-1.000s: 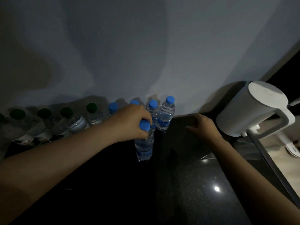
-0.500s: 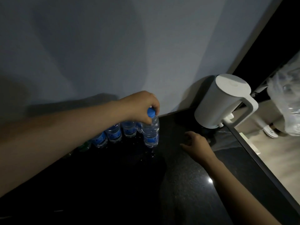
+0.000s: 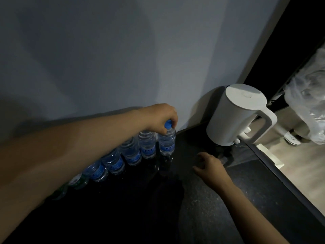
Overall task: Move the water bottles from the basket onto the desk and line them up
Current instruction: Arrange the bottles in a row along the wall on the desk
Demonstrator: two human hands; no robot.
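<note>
One bottle (image 3: 166,141) upright under left hand (image 3: 161,117), cap gripped.

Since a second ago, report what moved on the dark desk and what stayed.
The left hand, gripping the cap throughout, carried the clear plastic blue-capped bottle back toward the wall, to the right end of the bottle row on the dark speckled desk. The right hand stayed resting on the desk; the white plastic kettle did not move.

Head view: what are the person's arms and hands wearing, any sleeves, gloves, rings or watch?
Left hand and right hand are bare: no gloves, no rings or watch discernible in the dim light. Both arms are uncovered to the frame edge, no sleeves showing.
</note>
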